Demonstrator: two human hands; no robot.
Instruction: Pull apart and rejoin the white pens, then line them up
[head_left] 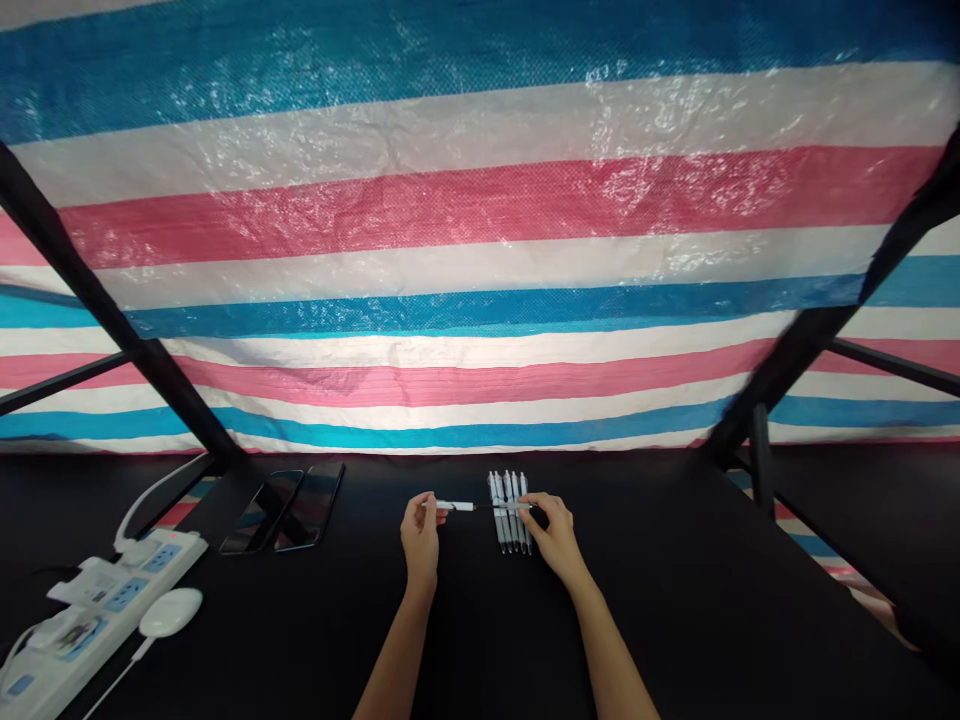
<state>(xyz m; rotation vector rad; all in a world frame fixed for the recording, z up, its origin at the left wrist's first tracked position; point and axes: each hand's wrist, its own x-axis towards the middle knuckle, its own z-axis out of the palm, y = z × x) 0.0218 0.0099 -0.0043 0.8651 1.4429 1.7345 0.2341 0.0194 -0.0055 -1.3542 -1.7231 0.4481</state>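
Observation:
My left hand [421, 530] pinches a white pen barrel [456, 506] held level above the black table. A thin dark rod, looking like a refill [484, 507], runs from the barrel's right end towards my right hand [553, 528]. The thumb and fingers of that hand are closed on a slim pale pen part [514, 506] in line with the refill. Whether the refill enters this part is too small to tell. Beneath and behind it, several white pens [508, 540] lie side by side in a row, clips at the far end and tips towards me.
Two dark phones [309, 508] lie to the left on the black table [480, 640]. A white power strip [112, 610] with plugs and a round white charger [171, 611] with a cable sit at the near left. Black frame bars and striped sheeting [480, 390] stand behind.

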